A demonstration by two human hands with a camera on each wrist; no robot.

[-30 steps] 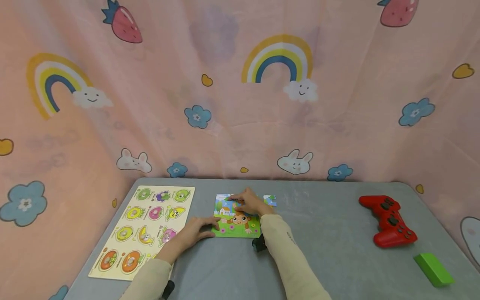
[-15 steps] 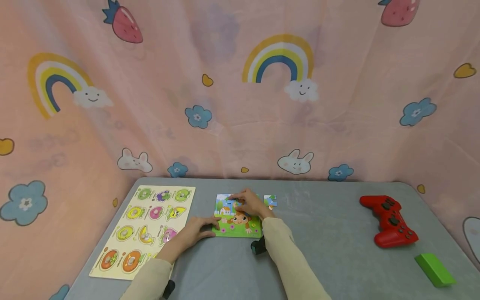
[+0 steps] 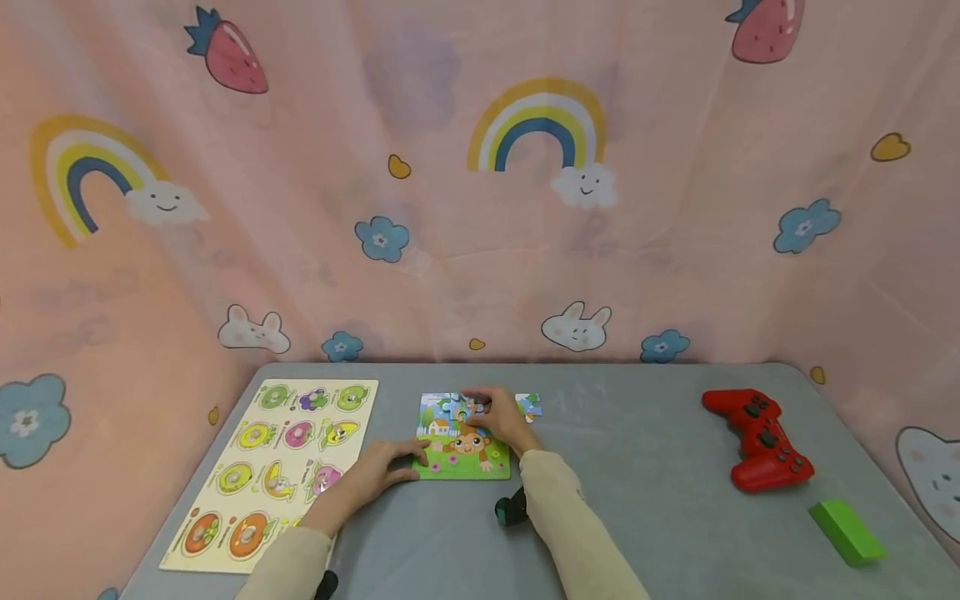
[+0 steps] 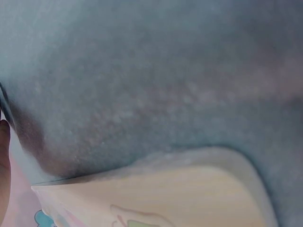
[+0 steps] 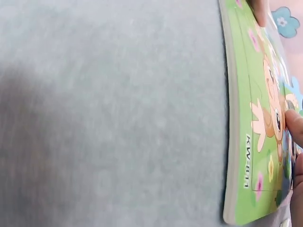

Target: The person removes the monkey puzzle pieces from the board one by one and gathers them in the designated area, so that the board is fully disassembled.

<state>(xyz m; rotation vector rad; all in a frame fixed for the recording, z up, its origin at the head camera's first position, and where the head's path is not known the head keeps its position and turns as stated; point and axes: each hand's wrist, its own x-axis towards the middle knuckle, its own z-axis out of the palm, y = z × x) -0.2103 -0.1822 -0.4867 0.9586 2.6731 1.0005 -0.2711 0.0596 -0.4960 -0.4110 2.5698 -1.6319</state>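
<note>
A jigsaw puzzle board [image 3: 465, 467] with a cartoon monkey on green grass lies mid-table. My left hand [image 3: 378, 471] rests at its left edge, fingertips on the board and thumb beside its corner. My right hand [image 3: 506, 417] reaches over the upper part and pinches a puzzle piece [image 3: 467, 407] between thumb and index finger. The hand covers the board's upper right. Just past that side lies another puzzle piece [image 3: 531, 403], partly blue. In the right wrist view, right fingertips [image 5: 294, 125] are close over the monkey's head.
A cream board with several fruit pictures [image 3: 255, 458] lies to the left, partly under the left forearm. At the right are a red game controller [image 3: 757, 437] and a green block [image 3: 847, 532]. A pink patterned curtain [image 3: 465, 275] hangs behind the grey table [image 3: 637, 500].
The right fingers have shifted slightly, and more of the pinched puzzle piece shows. The left hand stays at the board's edge. The head view has turned a little to the right.
</note>
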